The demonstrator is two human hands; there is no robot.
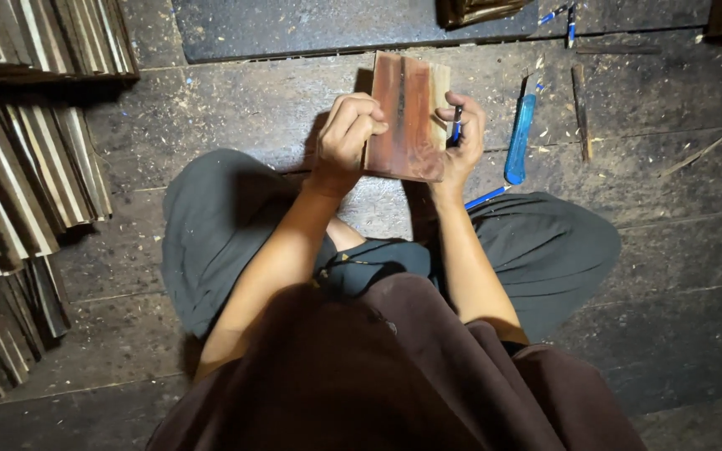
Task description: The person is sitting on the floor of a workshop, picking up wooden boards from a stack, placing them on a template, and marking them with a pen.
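While I watch from the head view, my left hand point(346, 134) is curled tight on the left edge of a reddish-brown wooden slat point(407, 117), held upright above the plank floor point(670, 276). My right hand point(464, 134) steadies the slat's right edge, its fingers closed around a blue pen point(456, 125). A blue-handled tool point(520, 138) lies on the floor just beside it.

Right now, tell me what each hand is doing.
Left hand: closed on the left edge of the wooden board.
Right hand: closed on the board's right edge, with a blue pen in its fingers.
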